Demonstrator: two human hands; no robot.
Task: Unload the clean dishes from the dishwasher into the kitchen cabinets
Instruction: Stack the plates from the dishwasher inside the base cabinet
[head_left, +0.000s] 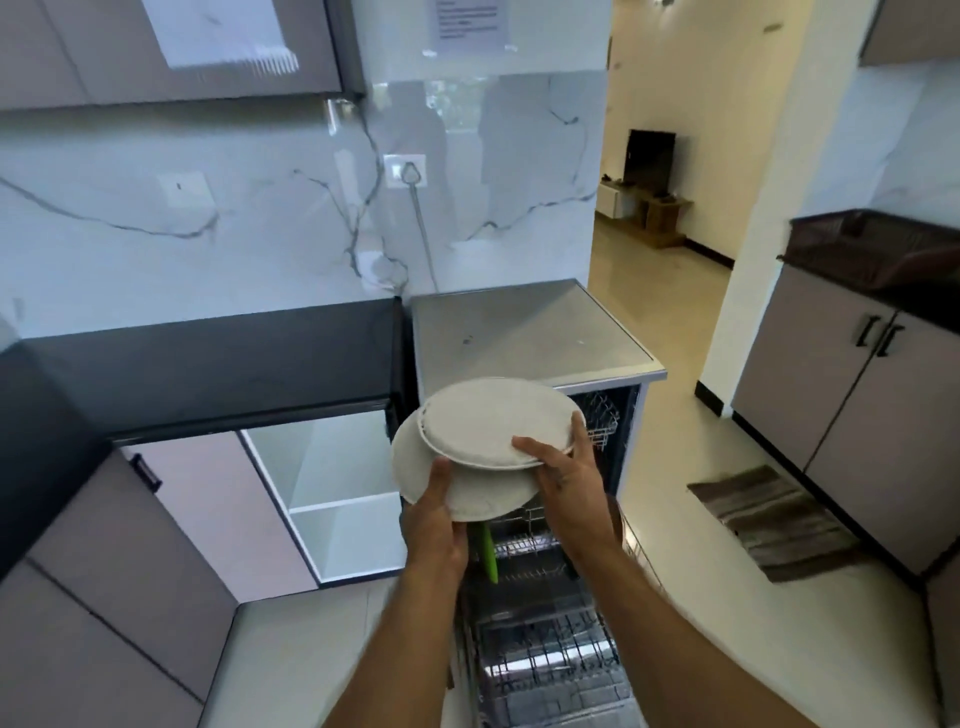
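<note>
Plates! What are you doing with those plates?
A person is unloading the dishwasher. The left hand grips the lower plate and the right hand grips the upper plate, which overlaps it. Both are held above the pulled-out racks. The cabinet just to the left stands open, its shelves showing. A green item sits in the rack below.

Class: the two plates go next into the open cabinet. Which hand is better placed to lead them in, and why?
Probably the left hand: it grips the lower plate on the side nearest the open cabinet; the right hand holds the upper plate on the dishwasher side.
</note>
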